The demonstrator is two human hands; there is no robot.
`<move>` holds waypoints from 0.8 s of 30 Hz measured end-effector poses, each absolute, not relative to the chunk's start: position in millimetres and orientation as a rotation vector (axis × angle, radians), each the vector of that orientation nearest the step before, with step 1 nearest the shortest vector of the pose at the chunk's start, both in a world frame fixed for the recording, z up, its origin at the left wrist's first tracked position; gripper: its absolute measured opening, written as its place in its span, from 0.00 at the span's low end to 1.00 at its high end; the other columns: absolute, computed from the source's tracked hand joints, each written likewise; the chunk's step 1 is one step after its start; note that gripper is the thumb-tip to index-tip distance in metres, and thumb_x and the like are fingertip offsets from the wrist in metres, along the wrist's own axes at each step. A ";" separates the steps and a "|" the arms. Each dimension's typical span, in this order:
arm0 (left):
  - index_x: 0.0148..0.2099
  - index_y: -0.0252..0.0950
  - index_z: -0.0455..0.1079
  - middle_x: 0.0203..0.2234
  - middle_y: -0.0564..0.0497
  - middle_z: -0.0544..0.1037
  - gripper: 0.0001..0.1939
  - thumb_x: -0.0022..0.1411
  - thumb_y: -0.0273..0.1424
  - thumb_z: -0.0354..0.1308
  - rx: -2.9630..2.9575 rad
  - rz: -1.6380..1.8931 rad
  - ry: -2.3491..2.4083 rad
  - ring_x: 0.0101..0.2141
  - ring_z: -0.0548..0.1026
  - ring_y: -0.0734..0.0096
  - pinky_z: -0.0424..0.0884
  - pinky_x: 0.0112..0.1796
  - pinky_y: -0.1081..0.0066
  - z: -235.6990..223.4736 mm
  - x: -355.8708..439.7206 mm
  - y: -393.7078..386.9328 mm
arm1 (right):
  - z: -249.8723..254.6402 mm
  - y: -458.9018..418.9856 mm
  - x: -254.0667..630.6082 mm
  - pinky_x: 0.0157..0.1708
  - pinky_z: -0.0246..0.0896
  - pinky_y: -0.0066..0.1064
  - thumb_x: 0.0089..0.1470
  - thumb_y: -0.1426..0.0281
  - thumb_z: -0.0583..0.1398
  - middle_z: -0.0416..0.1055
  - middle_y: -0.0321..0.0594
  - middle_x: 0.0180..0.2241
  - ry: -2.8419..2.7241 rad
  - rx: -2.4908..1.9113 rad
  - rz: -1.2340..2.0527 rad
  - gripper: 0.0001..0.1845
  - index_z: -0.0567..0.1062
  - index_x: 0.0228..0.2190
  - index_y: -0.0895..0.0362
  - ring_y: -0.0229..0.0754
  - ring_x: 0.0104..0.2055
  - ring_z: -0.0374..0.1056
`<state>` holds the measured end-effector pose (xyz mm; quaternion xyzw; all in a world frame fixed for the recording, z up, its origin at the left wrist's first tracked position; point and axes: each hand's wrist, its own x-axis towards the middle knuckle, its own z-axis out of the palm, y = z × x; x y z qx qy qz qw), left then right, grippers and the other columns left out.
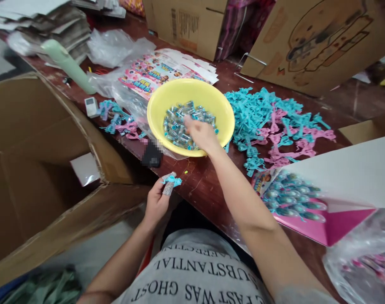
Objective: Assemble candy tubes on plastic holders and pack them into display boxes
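Item 1: my right hand, centre of the frame, reaching into the yellow bowl; fingers curled down onto the small capsules heaped inside, but whether they have closed on one I cannot tell. The heap lies directly under and to the left of the fingertips, so this hand is much the nearer to it.

Item 2: my left hand, lower centre-left, off the table edge, fingers pinched round a small blue plastic piece with a glittery tube; its long axis runs up and to the right, toward the bowl.

Item 3: pile of blue and pink plastic parts, right of the bowl, touching its rim side; a smaller cluster left of it.

Item 4: pink display card with filled pieces, lower right.

Item 5: printed sheets above the bowl, writing too small to read.

Item 6: cardboard boxes, left and top; barcode on the upper one, unreadable.

Item 7: shirt, bottom, reads upside down "SUBSTANTIAL", "WAS GHOST"
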<state>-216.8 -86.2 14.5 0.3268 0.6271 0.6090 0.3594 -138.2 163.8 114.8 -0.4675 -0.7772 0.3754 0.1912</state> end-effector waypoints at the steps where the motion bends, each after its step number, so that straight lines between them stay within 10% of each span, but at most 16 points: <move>1: 0.55 0.38 0.82 0.48 0.43 0.85 0.20 0.70 0.46 0.65 0.877 1.563 1.640 0.42 0.81 0.64 0.77 0.46 0.66 16.8 -217.8 -87.9 | 114.3 166.4 -149.7 0.44 0.71 0.38 0.65 0.43 0.61 0.82 0.51 0.39 -2.454 -1.403 0.882 0.30 0.82 0.38 0.58 0.50 0.44 0.78; 7: 0.52 0.38 0.84 0.51 0.43 0.85 0.17 0.72 0.44 0.63 1.081 1.452 1.695 0.53 0.82 0.58 0.74 0.58 0.60 26.7 -216.7 -86.8 | 112.0 172.9 -174.7 0.57 0.70 0.52 0.59 0.69 0.68 0.75 0.67 0.60 -2.829 -1.510 0.678 0.25 0.80 0.56 0.65 0.66 0.61 0.74; 16: 0.54 0.36 0.83 0.50 0.42 0.85 0.22 0.71 0.48 0.63 1.159 1.324 1.632 0.51 0.82 0.57 0.75 0.58 0.58 26.3 -201.9 -63.0 | 131.1 178.5 -131.0 0.60 0.68 0.48 0.70 0.67 0.59 0.76 0.61 0.60 -2.802 -1.433 0.781 0.21 0.76 0.58 0.64 0.61 0.62 0.74; 20: 0.53 0.36 0.83 0.39 0.45 0.85 0.25 0.65 0.51 0.68 1.085 1.270 1.526 0.36 0.79 0.65 0.77 0.39 0.67 37.7 -194.4 -53.1 | 145.0 142.5 -78.7 0.58 0.69 0.44 0.74 0.64 0.54 0.78 0.51 0.56 -2.417 -1.214 0.806 0.20 0.71 0.61 0.59 0.53 0.55 0.75; 24: 0.51 0.35 0.84 0.21 0.54 0.71 0.29 0.61 0.54 0.70 0.901 1.121 1.312 0.20 0.60 0.79 0.56 0.22 0.75 51.6 -181.8 -42.9 | 135.1 77.8 -5.6 0.38 0.75 0.35 0.74 0.56 0.55 0.78 0.38 0.42 -2.007 -0.931 1.167 0.19 0.73 0.57 0.52 0.40 0.34 0.75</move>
